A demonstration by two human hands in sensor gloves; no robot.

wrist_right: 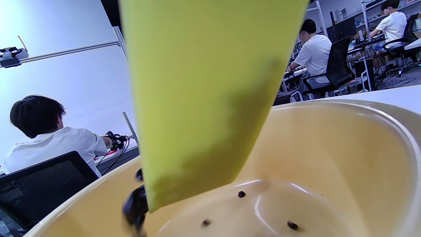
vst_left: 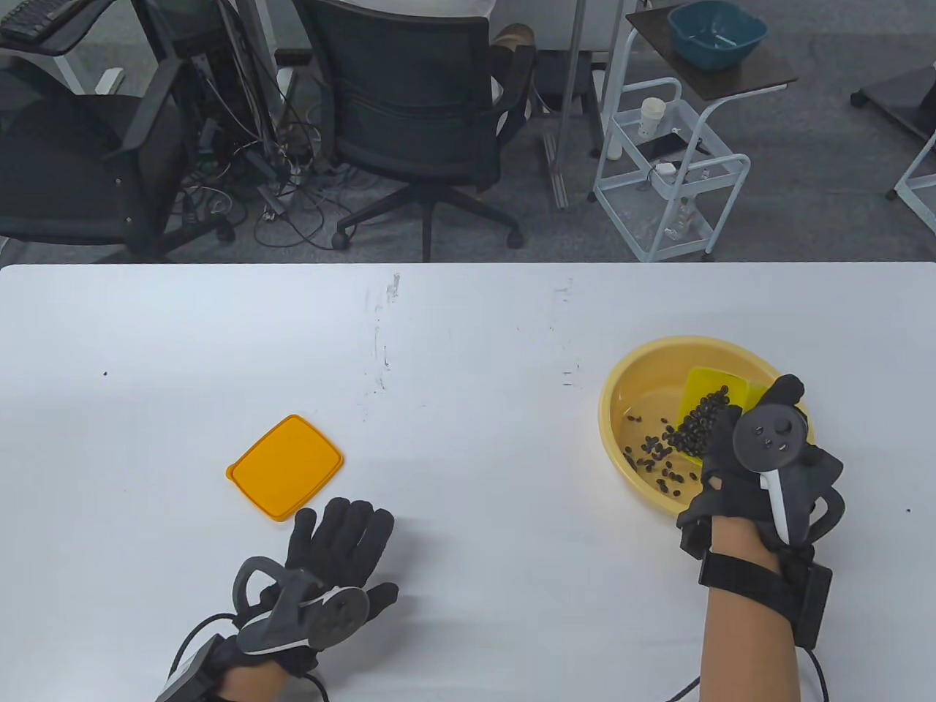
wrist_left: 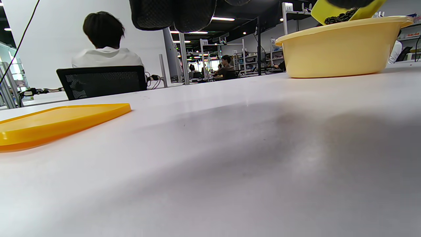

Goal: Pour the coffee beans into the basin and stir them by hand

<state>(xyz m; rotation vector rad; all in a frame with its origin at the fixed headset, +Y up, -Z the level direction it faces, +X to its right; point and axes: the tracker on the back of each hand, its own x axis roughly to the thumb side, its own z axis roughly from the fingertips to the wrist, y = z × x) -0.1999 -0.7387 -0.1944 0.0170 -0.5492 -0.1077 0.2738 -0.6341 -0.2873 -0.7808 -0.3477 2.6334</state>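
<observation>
Our right hand point(vst_left: 764, 468) grips the tilted box point(vst_left: 720, 398) over the basin point(vst_left: 621, 380), beans point(vst_left: 698, 428) spilling in: pouring underway. Left hand point(vst_left: 329, 563) lies flat, fingers straight, by the lid point(vst_left: 285, 466). Next we'd empty the box, then stir.

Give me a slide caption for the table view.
Right hand tips coffee beans from a yellow container into the basin.
</observation>
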